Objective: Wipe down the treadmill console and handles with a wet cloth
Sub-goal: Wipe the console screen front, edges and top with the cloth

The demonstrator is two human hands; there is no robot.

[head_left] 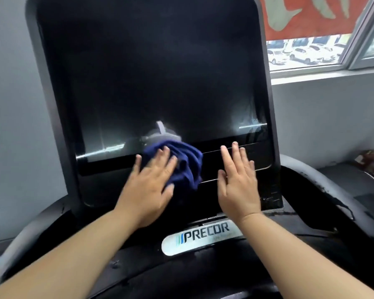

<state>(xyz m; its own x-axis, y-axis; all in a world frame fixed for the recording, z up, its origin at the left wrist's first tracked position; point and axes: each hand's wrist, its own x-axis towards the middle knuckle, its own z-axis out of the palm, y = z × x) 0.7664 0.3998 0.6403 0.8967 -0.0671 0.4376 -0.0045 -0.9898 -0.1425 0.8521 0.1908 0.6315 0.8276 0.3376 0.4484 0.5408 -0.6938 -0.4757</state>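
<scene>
Left hand [151,184] presses flat, fingers spread and straight, on a bunched blue cloth [188,162] at about 6 o'clock on the dark treadmill console screen [149,72]. Right hand [238,182] lies flat at 3 o'clock of the cloth, fingers straight and close together, gripping nothing. It rests on the lower panel, with the Precor badge [203,236] at its 6 o'clock.

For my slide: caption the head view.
Left hand presses blue cloth to treadmill console; right hand open beside it.
</scene>
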